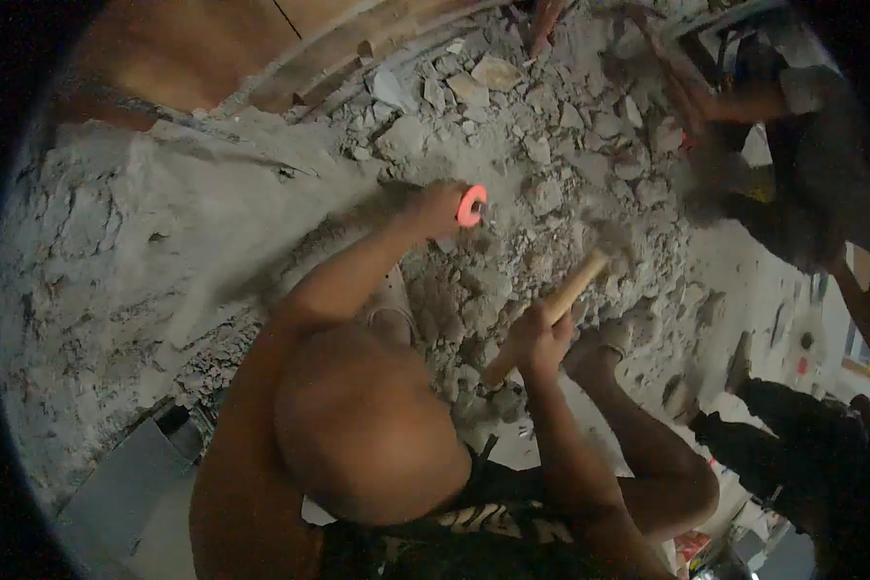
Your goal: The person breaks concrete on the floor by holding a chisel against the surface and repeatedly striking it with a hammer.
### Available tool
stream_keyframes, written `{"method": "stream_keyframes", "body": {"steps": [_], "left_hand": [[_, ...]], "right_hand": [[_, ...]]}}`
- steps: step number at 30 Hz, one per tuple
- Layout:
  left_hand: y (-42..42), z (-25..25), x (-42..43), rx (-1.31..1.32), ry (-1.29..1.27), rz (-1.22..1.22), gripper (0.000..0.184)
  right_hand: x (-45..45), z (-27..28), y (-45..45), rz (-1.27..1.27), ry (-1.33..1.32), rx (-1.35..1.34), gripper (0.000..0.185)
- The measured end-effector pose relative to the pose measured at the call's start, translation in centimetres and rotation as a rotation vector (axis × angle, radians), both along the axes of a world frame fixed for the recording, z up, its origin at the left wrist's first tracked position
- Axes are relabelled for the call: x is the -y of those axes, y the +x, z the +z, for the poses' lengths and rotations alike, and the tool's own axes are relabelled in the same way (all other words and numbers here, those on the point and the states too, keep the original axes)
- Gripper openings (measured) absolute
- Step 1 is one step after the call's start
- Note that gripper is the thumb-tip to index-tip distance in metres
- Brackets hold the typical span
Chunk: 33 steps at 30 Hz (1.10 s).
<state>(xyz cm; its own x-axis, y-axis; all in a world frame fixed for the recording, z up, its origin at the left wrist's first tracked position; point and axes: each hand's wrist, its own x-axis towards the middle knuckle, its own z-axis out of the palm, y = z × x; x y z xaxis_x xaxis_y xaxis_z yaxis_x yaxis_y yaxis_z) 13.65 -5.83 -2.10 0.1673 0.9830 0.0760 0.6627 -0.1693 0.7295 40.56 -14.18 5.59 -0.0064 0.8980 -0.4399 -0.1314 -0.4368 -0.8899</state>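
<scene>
My left hand (439,209) is closed round a chisel with a bright orange-pink round guard (467,215); most of the tool is hidden by the hand. It is held over broken rubble (493,271), beside the rough grey slab (203,232). In my right hand (539,340) is a hammer, gripped round its wooden handle (576,288). The hammer's head points away from me and is blurred. Both hands are apart, with the hammer to the right of the chisel.
Larger stone chunks (493,75) lie at the top near a wooden panel (193,48). At the right, another person's arm (744,104) reaches over the rubble, and a person in dark clothing (793,425) is lower down. A grey board (126,483) lies lower left.
</scene>
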Motion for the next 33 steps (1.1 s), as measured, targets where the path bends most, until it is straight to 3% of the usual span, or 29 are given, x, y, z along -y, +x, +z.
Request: {"method": "stream_keyframes", "body": {"steps": [2,4,5,6,8,11,16,19,21,23,24,25,26,27,30,32,33], "left_hand": [[0.0,-0.8,-0.9,0.033,0.078,0.072,0.029],[0.1,-0.7,-1.1,0.024,0.126,0.072,0.028],[0.0,-1.2,-1.4,0.007,0.126,0.071,0.028],[-0.1,-1.7,-1.7,-0.009,0.126,0.069,0.027],[-0.3,-3.2,-2.2,-0.04,0.097,0.044,0.028],[-0.1,-2.4,-1.3,-0.068,0.072,0.014,0.029],[0.0,-1.6,-1.6,-0.06,0.07,0.037,0.03],[-0.5,-2.2,-1.9,-0.177,0.015,0.003,0.03],[-0.6,-2.1,-2.1,-0.179,0.0,-0.013,0.03],[-0.7,-2.1,-2.0,-0.156,0.036,-0.016,0.029],[-0.6,-2.1,-1.9,-0.134,0.069,-0.014,0.029],[-0.7,-2.7,-1.9,-0.131,0.073,-0.017,0.029],[-0.9,-3.3,-2.0,-0.129,0.052,-0.023,0.026],[-1.0,-3.1,-2.1,-0.128,0.028,-0.028,0.023],[-0.9,-1.8,-2.0,-0.112,-0.037,-0.031,0.024],[-0.8,-1.4,-1.9,-0.117,0.001,-0.02,0.024],[-0.5,-1.7,-1.7,-0.121,0.035,-0.02,0.024]], "right_hand": [[0.6,0.4,-0.9,-0.095,0.006,-0.112,0.013],[1.6,0.3,-2.4,-0.115,0.062,-0.49,0.017],[2.5,0.4,-3.2,-0.017,0.026,-0.302,0.023],[3.4,-0.1,-4.1,-0.026,0.023,-0.301,0.023],[5.0,-1.9,-5.2,0.17,-0.186,-0.047,0.024],[6.4,-5.5,-4.9,0.291,-0.157,-0.14,0.02],[2.8,-2.3,-0.8,-0.024,-0.083,0.042,0.018],[-0.4,1.9,-1.1,-0.17,0.034,-0.01,0.019],[-1.7,3.3,-2.4,-0.4,0.078,-0.217,0.019],[0.3,2.0,-5.4,-0.225,0.098,0.015,0.018],[2.8,-5.7,-5.3,-0.258,0.186,0.358,0.017],[4.2,-4.7,-6.7,0.037,-0.068,0.152,0.016],[5.8,-9.8,-6.8,0.2,-0.144,0.302,0.015],[6.0,-8.5,-7.0,0.184,-0.13,0.133,0.017],[5.2,-4.5,-4.6,0.12,-0.33,0.177,0.02],[4.0,-6.7,0.0,0.064,-0.041,0.326,0.02],[2.5,-2.0,-0.2,-0.06,-0.02,0.253,0.019]]}}
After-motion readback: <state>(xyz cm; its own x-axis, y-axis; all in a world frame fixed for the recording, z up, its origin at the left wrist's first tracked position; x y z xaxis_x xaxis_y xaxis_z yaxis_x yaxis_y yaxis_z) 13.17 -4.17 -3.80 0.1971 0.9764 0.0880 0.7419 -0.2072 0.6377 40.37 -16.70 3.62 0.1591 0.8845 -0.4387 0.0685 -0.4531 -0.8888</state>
